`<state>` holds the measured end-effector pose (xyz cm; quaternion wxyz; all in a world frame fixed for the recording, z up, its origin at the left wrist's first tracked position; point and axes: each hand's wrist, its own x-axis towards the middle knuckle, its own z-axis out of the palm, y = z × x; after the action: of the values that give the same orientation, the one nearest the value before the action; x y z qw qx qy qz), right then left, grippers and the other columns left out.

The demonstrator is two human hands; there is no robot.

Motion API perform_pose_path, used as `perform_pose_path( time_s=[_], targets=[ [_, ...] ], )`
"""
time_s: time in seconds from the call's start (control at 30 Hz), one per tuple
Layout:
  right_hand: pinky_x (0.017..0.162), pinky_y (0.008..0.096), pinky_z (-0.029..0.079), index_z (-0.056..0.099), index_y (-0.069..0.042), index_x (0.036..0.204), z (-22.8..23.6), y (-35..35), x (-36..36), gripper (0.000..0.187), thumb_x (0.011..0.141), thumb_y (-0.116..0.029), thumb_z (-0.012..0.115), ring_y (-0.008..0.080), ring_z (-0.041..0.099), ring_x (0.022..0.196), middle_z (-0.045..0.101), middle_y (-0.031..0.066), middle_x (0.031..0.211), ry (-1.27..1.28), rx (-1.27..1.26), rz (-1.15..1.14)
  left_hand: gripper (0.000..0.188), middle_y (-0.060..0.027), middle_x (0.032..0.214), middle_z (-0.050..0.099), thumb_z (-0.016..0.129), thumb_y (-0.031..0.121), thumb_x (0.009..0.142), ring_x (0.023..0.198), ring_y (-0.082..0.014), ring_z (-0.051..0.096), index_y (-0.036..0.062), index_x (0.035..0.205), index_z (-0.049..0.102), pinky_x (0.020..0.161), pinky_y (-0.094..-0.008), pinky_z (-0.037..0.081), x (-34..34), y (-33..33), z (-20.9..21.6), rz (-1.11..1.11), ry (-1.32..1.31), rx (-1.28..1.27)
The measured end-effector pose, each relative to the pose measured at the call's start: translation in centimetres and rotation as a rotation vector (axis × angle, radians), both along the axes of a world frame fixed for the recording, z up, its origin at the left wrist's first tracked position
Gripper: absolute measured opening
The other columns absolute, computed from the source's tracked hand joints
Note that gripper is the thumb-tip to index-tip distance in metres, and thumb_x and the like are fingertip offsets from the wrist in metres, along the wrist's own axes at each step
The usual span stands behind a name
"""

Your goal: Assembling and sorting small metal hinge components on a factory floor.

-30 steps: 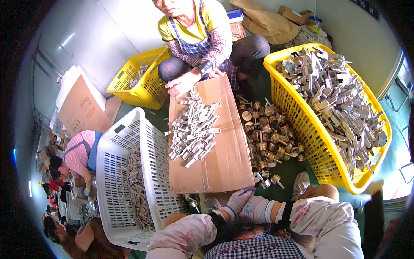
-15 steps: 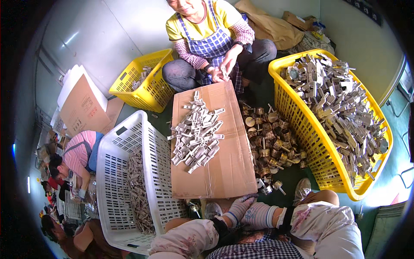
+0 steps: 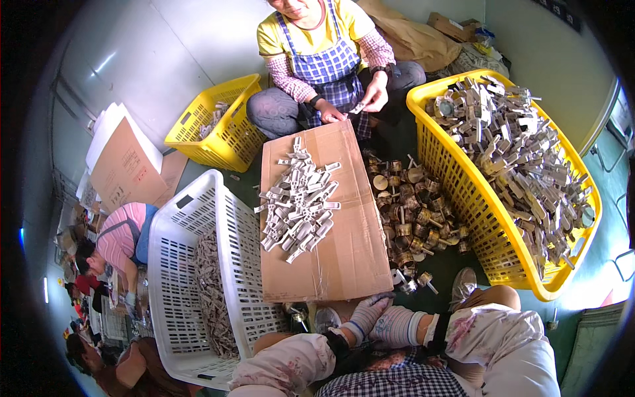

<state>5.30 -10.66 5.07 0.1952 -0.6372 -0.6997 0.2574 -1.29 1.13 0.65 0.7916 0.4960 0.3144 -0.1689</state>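
My left hand and my right hand, both in striped knit gloves, meet at the near edge of a cardboard sheet. Their fingers are closed and drawn together; whatever is between them is hidden. On the cardboard lies a heap of small pale metal lever-shaped parts. Just beyond my hands, to the right of the cardboard, sits a pile of dark, brassy cylindrical parts with thin stems. Across the cardboard, a person in a checked apron holds a small pale part at its far edge.
A white basket with grey parts stands left. A large yellow basket heaped with metal parts stands right; a smaller yellow basket is at the far left. Another person bends beyond the white basket.
The person opposite has moved their hands apart, with a small part showing between them. My hands have shifted slightly and stay close together. The view has tilted a little.
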Motion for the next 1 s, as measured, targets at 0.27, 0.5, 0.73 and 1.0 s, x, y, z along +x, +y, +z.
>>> perform_pose_path(
  time_s=[0.27, 0.5, 0.73, 1.0],
  targets=[
    [0.059, 0.0411, 0.049, 0.067, -0.016, 0.082, 0.9, 0.2, -0.1, 0.02, 0.078, -0.034, 0.058, 0.0281, 0.063, 0.065, 0.064, 0.0078, 0.069, -0.078, -0.156, 0.047, 0.022, -0.0009, 0.102, 0.06, 0.05, 0.014, 0.093, 0.094, -0.0113, 0.053, 0.0092, 0.112, 0.062, 0.085, -0.0218, 0.042, -0.4, 0.0, -1.6, -0.046, -0.051, 0.109],
    [0.059, 0.041, 0.05, 0.067, -0.016, 0.08, 0.9, 0.1, 0.0, 0.019, 0.078, -0.033, 0.059, 0.0278, 0.063, 0.064, 0.064, 0.0076, 0.068, -0.055, -0.134, 0.049, 0.022, -0.0016, 0.103, 0.061, 0.05, 0.014, 0.093, 0.095, -0.013, 0.053, 0.0091, 0.111, 0.063, 0.087, -0.0229, 0.041, -0.2, -0.1, -0.9, -0.033, 0.022, 0.114],
    [0.059, 0.041, 0.05, 0.066, -0.016, 0.08, 1.7, 0.2, 0.1, 0.018, 0.078, -0.033, 0.059, 0.0279, 0.063, 0.064, 0.063, 0.0076, 0.068, -0.064, -0.152, 0.055, 0.023, -0.0018, 0.104, 0.061, 0.05, 0.014, 0.093, 0.096, -0.0137, 0.053, 0.0088, 0.112, 0.063, 0.088, -0.0235, 0.041, -0.2, 0.0, -0.4, -0.042, -0.007, 0.094],
    [0.059, 0.0405, 0.05, 0.066, -0.016, 0.079, 2.3, 0.1, 0.2, 0.019, 0.078, -0.034, 0.06, 0.0279, 0.063, 0.064, 0.063, 0.0077, 0.067, -0.053, -0.125, 0.027, 0.023, -0.0015, 0.102, 0.061, 0.05, 0.015, 0.094, 0.094, -0.0116, 0.054, 0.0084, 0.111, 0.062, 0.086, -0.0224, 0.042, 0.0, -0.2, 0.8, -0.025, 0.05, 0.068]
  ],
)
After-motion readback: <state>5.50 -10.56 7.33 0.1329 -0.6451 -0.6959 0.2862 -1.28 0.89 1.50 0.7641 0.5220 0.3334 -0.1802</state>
